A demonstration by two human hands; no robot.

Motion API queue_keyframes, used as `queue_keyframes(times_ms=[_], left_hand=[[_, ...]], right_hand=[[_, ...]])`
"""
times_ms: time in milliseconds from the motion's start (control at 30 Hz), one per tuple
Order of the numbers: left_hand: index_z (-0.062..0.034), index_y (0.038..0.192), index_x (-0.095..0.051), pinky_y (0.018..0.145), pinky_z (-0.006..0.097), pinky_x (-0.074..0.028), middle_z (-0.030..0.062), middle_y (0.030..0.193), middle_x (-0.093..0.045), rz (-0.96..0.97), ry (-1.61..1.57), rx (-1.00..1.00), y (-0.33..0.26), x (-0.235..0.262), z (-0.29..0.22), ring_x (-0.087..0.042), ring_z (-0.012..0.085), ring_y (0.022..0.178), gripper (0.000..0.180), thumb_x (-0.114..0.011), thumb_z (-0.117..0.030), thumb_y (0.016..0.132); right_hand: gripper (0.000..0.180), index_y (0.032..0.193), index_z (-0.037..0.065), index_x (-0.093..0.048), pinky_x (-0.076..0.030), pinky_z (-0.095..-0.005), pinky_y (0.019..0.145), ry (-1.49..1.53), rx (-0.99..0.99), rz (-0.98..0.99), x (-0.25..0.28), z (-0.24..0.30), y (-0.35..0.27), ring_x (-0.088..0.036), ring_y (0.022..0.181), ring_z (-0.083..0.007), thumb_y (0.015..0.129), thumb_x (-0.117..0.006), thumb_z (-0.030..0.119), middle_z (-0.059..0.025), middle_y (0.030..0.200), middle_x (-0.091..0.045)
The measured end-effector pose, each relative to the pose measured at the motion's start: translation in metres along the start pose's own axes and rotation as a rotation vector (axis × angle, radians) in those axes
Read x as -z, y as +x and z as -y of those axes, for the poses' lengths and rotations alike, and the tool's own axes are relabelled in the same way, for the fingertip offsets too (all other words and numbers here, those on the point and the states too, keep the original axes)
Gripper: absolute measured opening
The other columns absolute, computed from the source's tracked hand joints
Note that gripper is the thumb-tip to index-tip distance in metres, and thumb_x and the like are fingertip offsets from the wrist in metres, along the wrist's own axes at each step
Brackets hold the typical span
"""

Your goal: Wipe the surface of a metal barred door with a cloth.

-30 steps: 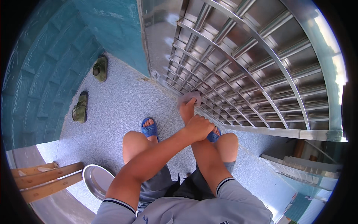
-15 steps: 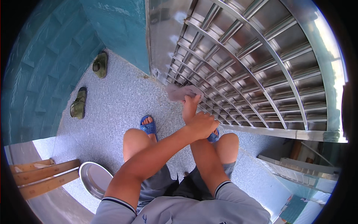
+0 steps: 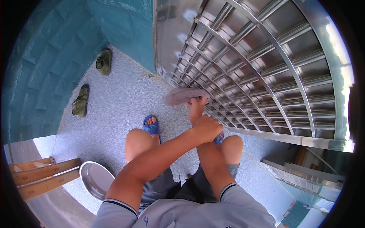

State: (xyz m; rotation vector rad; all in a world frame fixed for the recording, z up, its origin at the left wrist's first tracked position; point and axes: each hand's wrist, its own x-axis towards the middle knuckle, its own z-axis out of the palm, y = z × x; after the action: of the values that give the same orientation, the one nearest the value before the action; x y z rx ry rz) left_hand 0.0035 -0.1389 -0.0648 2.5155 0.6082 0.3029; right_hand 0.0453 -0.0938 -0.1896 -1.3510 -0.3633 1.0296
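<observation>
A greyish-pink cloth (image 3: 181, 96) is in my right hand (image 3: 198, 102), its fingers closed on one end beside the lower bars of a metal grille door (image 3: 249, 74). The cloth's other end hangs out to the left over the floor. My left arm crosses over my right one, and my left hand (image 3: 207, 128) is closed round my right forearm (image 3: 210, 154) just behind the wrist. Part of the left fingers is hidden on the far side of that forearm.
Two green shoes (image 3: 80, 102) lie by the teal tiled wall (image 3: 49, 76). A metal basin (image 3: 98, 179) stands on the speckled floor (image 3: 118, 102) at lower left, next to a wooden stool (image 3: 45, 176). My feet are in blue slippers (image 3: 151, 127). A doorway sill shows at lower right.
The cloth has swung out leftward and looks longer and flatter than before. My left hand keeps its place on the right forearm. The view has shifted slightly.
</observation>
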Motion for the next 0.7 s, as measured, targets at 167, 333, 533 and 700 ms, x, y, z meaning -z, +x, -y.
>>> queue_keyframes(times_ms=[167,333,533,700], left_hand=[[-0.0087,0.079,-0.065,0.066,0.04,-0.046,0.0094,0.076,-0.065,0.023,0.019,-0.072,0.022,-0.001,-0.019,-0.065,0.0261,0.076,0.012,-0.062,-0.016,0.069],[-0.0041,0.081,-0.063,0.072,0.044,-0.048,0.0149,0.08,-0.063,0.022,-0.026,0.002,0.009,-0.002,-0.006,-0.063,0.0313,0.075,0.015,-0.058,-0.008,0.068],[-0.005,0.081,-0.065,0.079,0.047,-0.044,0.0126,0.081,-0.061,-0.304,0.036,-0.049,0.018,0.021,-0.008,-0.057,0.0287,0.091,0.016,-0.058,-0.009,0.067],[-0.004,0.077,-0.066,0.078,0.044,-0.043,0.0132,0.084,-0.058,-0.257,-0.185,-0.034,0.015,0.025,-0.007,-0.052,0.0293,0.092,0.015,-0.06,-0.007,0.063]], right_hand=[[0.046,0.121,0.009,-0.035,-0.05,-0.0331,0.067,-0.62,0.227,0.029,0.081,-0.047,0.055,-0.059,0.085,-0.0262,0.077,-0.049,0.005,-0.0172,0.096,-0.058],[0.033,0.114,0.007,-0.047,-0.052,-0.035,0.064,-1.561,0.144,0.092,0.046,0.014,0.013,-0.064,0.076,-0.0294,0.081,-0.048,0.011,-0.0223,0.086,-0.063],[0.021,0.089,0.009,-0.064,-0.048,-0.0414,0.047,-2.22,0.343,0.401,0.032,0.096,0.002,-0.066,0.062,-0.0255,0.086,-0.049,0.024,-0.0093,0.071,-0.067],[0.018,0.09,0.009,-0.062,-0.044,-0.0388,0.036,-2.43,0.49,0.446,0.019,0.103,-0.009,-0.066,0.059,-0.0213,0.086,-0.051,0.023,-0.0046,0.069,-0.067]])
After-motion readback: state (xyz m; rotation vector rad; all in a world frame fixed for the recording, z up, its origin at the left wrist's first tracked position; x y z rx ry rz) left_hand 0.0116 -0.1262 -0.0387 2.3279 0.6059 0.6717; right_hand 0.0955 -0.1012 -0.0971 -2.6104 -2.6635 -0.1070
